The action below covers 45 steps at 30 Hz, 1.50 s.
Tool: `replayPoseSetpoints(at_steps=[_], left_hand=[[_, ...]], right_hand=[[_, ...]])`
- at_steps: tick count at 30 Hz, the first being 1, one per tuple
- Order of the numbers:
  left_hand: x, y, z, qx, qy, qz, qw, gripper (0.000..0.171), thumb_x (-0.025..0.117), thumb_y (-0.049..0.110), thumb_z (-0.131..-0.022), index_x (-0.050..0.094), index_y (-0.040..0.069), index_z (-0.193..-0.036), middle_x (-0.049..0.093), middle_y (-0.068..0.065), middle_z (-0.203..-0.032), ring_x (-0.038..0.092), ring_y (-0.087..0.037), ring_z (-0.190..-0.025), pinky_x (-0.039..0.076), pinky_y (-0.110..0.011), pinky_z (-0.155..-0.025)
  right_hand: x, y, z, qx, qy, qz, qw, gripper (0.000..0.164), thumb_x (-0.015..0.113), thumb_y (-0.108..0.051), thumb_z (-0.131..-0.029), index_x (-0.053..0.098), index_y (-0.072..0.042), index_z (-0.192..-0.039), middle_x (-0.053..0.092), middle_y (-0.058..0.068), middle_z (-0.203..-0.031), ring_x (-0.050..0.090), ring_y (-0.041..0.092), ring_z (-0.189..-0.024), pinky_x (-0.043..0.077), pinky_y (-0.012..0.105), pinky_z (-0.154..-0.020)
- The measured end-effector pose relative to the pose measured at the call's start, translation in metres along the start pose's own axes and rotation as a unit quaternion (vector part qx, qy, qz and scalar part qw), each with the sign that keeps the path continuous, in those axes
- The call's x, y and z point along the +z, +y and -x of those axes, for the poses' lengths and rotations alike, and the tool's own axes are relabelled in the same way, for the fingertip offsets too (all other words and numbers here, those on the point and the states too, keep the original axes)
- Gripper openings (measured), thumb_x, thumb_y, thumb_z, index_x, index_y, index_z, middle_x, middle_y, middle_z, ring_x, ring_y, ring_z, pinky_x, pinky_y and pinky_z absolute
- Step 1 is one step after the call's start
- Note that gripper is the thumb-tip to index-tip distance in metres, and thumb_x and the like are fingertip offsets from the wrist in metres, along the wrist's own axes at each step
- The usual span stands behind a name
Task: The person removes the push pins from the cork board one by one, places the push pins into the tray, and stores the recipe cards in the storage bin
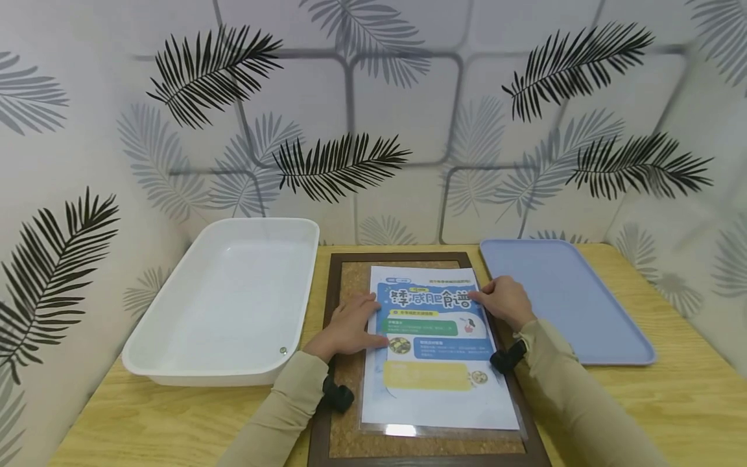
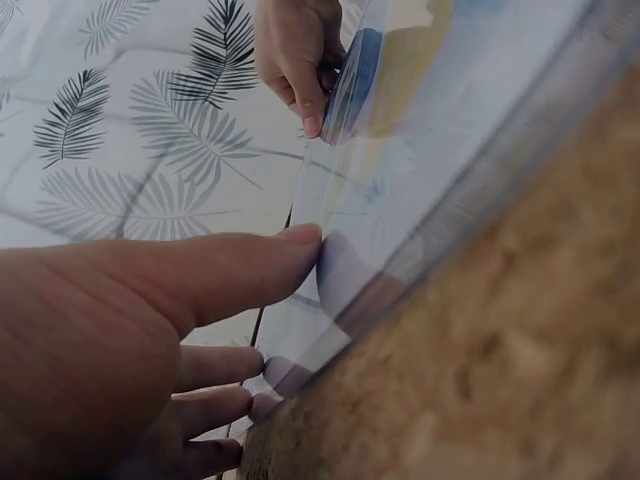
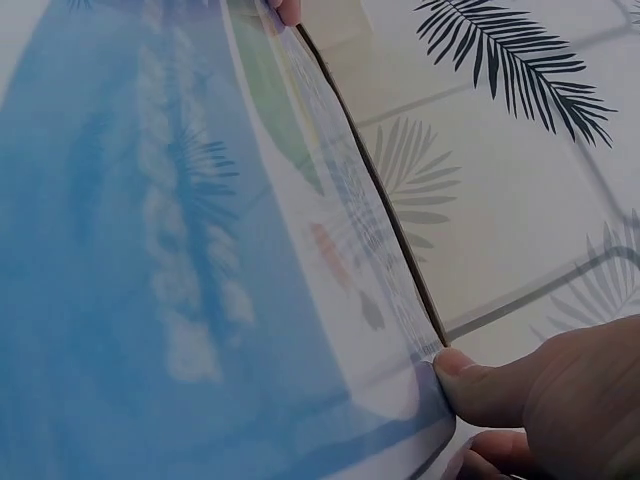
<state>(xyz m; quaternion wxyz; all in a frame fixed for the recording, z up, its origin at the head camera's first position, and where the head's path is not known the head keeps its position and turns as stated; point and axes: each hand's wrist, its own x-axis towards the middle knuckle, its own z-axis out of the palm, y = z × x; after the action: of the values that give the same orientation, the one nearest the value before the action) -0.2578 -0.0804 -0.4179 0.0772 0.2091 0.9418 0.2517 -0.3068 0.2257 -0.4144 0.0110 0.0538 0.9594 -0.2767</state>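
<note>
A laminated printed sheet (image 1: 432, 350), with blue, green and yellow panels, lies over a brown-framed cork board (image 1: 350, 415). My left hand (image 1: 352, 325) is at the sheet's left edge, its thumb and fingers spread. In the left wrist view the left thumb (image 2: 270, 262) touches the glossy plastic, and the other fingertips meet the edge lower down. On the opposite side, my right hand (image 1: 506, 302) pinches the upper right edge. The right thumb (image 3: 480, 385) sits on the plastic margin in the right wrist view, with the other fingers bent below it, partly hidden.
To the left stands a deep white tray (image 1: 233, 298) with a small round item (image 1: 283, 351) near its front corner. A flat lilac tray (image 1: 566, 298) lies right of the board. Both rest on a wood-grain table (image 1: 688, 402), backed by a leaf-patterned wall (image 1: 403, 214).
</note>
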Motion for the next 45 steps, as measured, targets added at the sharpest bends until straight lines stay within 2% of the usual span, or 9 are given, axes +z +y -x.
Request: replayPoseSetpoints(at_steps=[3, 7, 13, 20, 28, 33, 36, 40, 45], left_hand=[[0.000, 0.001, 0.000, 0.007, -0.008, 0.004, 0.9999, 0.070, 0.073, 0.036, -0.083, 0.048, 0.003, -0.139, 0.032, -0.015, -0.155, 0.023, -0.035, -0.145, 0.014, -0.058, -0.116], [0.001, 0.001, 0.001, 0.009, -0.008, 0.009, 0.9999, 0.070, 0.074, 0.036, -0.082, 0.048, 0.004, -0.139, 0.032, -0.015, -0.155, 0.022, -0.035, -0.145, 0.012, -0.059, -0.116], [0.002, 0.000, 0.002, 0.004, -0.004, 0.021, 0.9998, 0.069, 0.076, 0.034, -0.081, 0.050, 0.005, -0.138, 0.033, -0.014, -0.155, 0.023, -0.034, -0.145, 0.012, -0.060, -0.116], [0.002, 0.002, 0.003, -0.007, 0.001, 0.019, 0.9998, 0.068, 0.077, 0.034, -0.080, 0.051, 0.006, -0.136, 0.034, -0.013, -0.154, 0.022, -0.035, -0.146, 0.013, -0.059, -0.116], [0.000, 0.003, 0.002, -0.013, -0.001, 0.020, 0.9997, 0.067, 0.077, 0.034, -0.080, 0.051, 0.009, -0.137, 0.033, -0.012, -0.155, 0.021, -0.035, -0.146, 0.012, -0.058, -0.117], [0.001, 0.003, 0.002, -0.014, -0.003, 0.022, 0.9997, 0.068, 0.077, 0.034, -0.080, 0.051, 0.009, -0.137, 0.033, -0.012, -0.155, 0.020, -0.035, -0.147, 0.013, -0.058, -0.117], [0.001, 0.003, 0.002, -0.013, -0.005, 0.020, 0.9997, 0.067, 0.077, 0.035, -0.080, 0.051, 0.009, -0.136, 0.034, -0.011, -0.155, 0.020, -0.035, -0.147, 0.013, -0.058, -0.117], [0.001, 0.002, 0.001, -0.015, -0.007, 0.018, 0.9997, 0.068, 0.077, 0.035, -0.080, 0.051, 0.010, -0.137, 0.033, -0.011, -0.155, 0.020, -0.034, -0.147, 0.013, -0.057, -0.117], [0.000, 0.002, 0.001, -0.014, -0.007, 0.016, 0.9997, 0.067, 0.077, 0.035, -0.080, 0.051, 0.009, -0.137, 0.033, -0.011, -0.155, 0.020, -0.035, -0.147, 0.013, -0.057, -0.117]], right_hand=[[0.000, 0.000, 0.001, 0.007, 0.006, -0.010, 1.000, 0.040, 0.070, -0.031, -0.086, 0.067, 0.008, -0.099, 0.067, 0.020, -0.090, 0.059, 0.025, -0.075, 0.046, 0.029, -0.062], [0.001, 0.001, 0.001, 0.003, 0.019, -0.018, 1.000, 0.034, 0.071, -0.028, -0.085, 0.064, 0.005, -0.092, 0.064, 0.015, -0.083, 0.057, 0.023, -0.072, 0.043, 0.026, -0.058], [0.001, 0.004, 0.002, -0.053, 0.022, -0.044, 0.997, 0.025, 0.067, -0.022, -0.089, 0.055, -0.001, -0.083, 0.054, 0.008, -0.073, 0.051, 0.019, -0.066, 0.039, 0.025, -0.056], [-0.004, 0.007, 0.008, -0.086, -0.010, -0.073, 0.994, 0.026, 0.058, -0.024, -0.096, 0.059, 0.002, -0.093, 0.062, 0.014, -0.085, 0.055, 0.021, -0.074, 0.042, 0.026, -0.062], [-0.007, 0.012, 0.022, -0.125, -0.035, -0.089, 0.988, 0.023, 0.056, -0.020, -0.097, 0.061, 0.002, -0.091, 0.065, 0.008, -0.075, 0.054, 0.014, -0.064, 0.039, 0.023, -0.053], [-0.008, 0.020, 0.033, -0.135, -0.089, -0.106, 0.981, 0.029, 0.054, -0.021, -0.098, 0.060, 0.006, -0.107, 0.070, 0.011, -0.086, 0.062, 0.014, -0.069, 0.047, 0.023, -0.058], [-0.010, 0.024, 0.040, -0.141, -0.114, -0.115, 0.977, 0.030, 0.051, -0.020, -0.100, 0.057, 0.007, -0.112, 0.070, 0.012, -0.088, 0.062, 0.014, -0.067, 0.047, 0.024, -0.057], [-0.010, 0.027, 0.044, -0.150, -0.124, -0.122, 0.973, 0.030, 0.049, -0.018, -0.101, 0.055, 0.008, -0.114, 0.069, 0.011, -0.085, 0.055, 0.014, -0.059, 0.043, 0.024, -0.050], [-0.009, 0.027, 0.044, -0.165, -0.122, -0.132, 0.970, 0.029, 0.048, -0.017, -0.101, 0.054, 0.009, -0.112, 0.069, 0.011, -0.086, 0.054, 0.013, -0.058, 0.043, 0.024, -0.050]])
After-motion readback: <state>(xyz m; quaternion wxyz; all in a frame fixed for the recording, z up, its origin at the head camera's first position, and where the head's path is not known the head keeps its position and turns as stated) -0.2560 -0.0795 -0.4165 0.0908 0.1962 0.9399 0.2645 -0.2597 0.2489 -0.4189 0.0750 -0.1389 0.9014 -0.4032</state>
